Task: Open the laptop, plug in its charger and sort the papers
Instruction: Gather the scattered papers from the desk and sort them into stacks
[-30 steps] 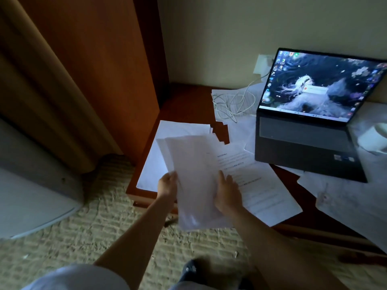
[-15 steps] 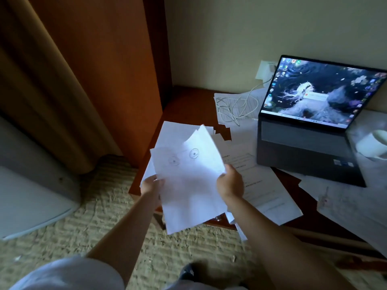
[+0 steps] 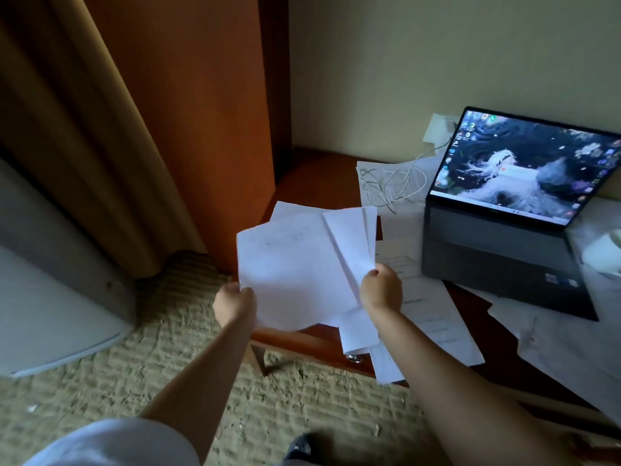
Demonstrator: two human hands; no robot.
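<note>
The held sheets (image 3: 295,270) cover the fingers of both the left hand (image 3: 235,302) and the right hand (image 3: 381,290) — and the desk edge behind them. The laptop (image 3: 510,237) loses its screen's right corner to the frame edge. Print on the papers on the desk (image 3: 433,317) is too small to read — a white object (image 3: 605,257) at right is cut off and blurred.

hotel-type bedroom: heavy curtain (image 3: 67,136), carpet (image 3: 188,334), wooden wardrobe panel (image 3: 201,112), low wooden desk (image 3: 312,176) against wall
</note>
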